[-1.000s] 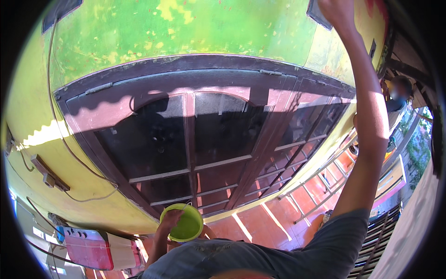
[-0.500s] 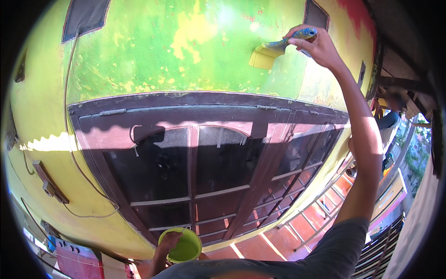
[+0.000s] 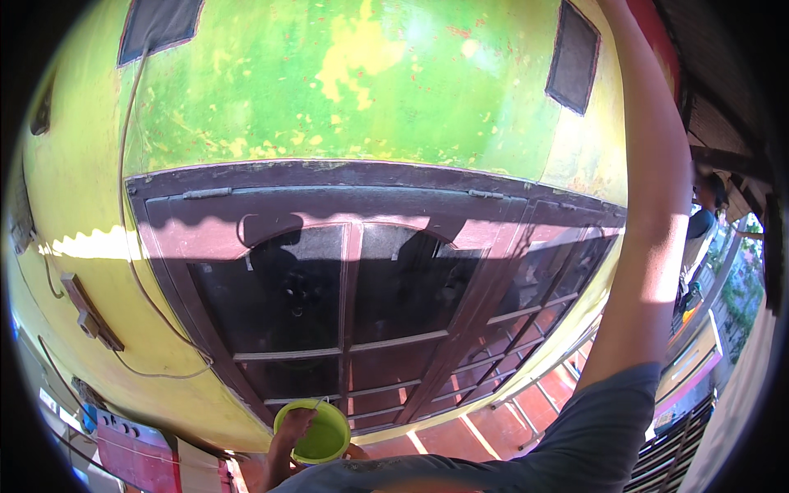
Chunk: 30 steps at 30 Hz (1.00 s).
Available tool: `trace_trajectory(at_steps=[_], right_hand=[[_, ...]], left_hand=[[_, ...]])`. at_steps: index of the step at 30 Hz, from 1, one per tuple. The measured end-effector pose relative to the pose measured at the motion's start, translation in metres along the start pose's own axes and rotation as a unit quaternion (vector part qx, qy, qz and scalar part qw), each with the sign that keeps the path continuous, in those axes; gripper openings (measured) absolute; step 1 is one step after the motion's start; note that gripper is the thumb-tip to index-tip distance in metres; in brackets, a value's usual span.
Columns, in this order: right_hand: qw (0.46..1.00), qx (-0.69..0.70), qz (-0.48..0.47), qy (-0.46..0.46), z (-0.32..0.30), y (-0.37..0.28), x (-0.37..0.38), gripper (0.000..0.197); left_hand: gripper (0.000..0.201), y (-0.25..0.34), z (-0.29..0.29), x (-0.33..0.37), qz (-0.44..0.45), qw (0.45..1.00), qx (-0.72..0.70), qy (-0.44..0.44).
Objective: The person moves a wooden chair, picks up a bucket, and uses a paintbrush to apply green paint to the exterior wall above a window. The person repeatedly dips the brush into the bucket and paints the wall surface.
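Observation:
My left hand (image 3: 288,440) is low in the picture and grips the rim of a small lime-green tub (image 3: 327,435), held below the window. My right arm (image 3: 657,205) stretches straight up along the right side. It leaves the picture at the top edge, so the right hand is out of sight. In front of me stands a green and yellow wall (image 3: 394,90) with flaking, patchy paint.
A wide brown window frame (image 3: 353,197) with dark glass panes fills the middle. Two dark vent openings (image 3: 573,57) sit high on the wall. A thin cable (image 3: 123,205) runs down the left side. A person (image 3: 705,215) stands at the far right near railings.
The right hand, which held a blue-handled brush against the wall, has risen out of the top of the picture. The green tub stays low in the left hand.

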State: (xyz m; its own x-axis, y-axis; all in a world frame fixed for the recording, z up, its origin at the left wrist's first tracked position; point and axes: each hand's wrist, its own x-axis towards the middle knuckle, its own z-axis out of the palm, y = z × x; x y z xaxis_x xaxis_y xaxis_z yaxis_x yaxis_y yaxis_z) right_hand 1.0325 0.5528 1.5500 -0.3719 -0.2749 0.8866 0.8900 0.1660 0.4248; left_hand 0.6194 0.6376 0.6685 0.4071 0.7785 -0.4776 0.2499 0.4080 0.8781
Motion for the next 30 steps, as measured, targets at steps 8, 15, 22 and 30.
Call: trace_trajectory(at_steps=[8, 15, 22, 30], right_hand=[[0.981, 0.046, 0.021, -0.189, -0.037, -0.038, -0.158, 0.014], [0.897, 0.129, 0.128, -0.403, -0.108, -0.097, -0.218, 0.017], [0.931, 0.09, 0.104, -0.339, -0.056, -0.054, -0.135, 0.022], [0.99, -0.025, 0.072, -0.117, -0.026, -0.053, -0.104, 0.013]], left_hand=[[0.024, -0.011, -0.009, 0.003, -0.028, 1.0, 0.009, 0.005], [0.027, -0.01, -0.007, 0.001, 0.03, 0.999, 0.043, -0.013], [0.029, -0.009, -0.001, 0.001, 0.051, 0.995, 0.075, -0.034], [0.038, -0.002, -0.004, -0.024, 0.063, 0.993, 0.093, -0.031]])
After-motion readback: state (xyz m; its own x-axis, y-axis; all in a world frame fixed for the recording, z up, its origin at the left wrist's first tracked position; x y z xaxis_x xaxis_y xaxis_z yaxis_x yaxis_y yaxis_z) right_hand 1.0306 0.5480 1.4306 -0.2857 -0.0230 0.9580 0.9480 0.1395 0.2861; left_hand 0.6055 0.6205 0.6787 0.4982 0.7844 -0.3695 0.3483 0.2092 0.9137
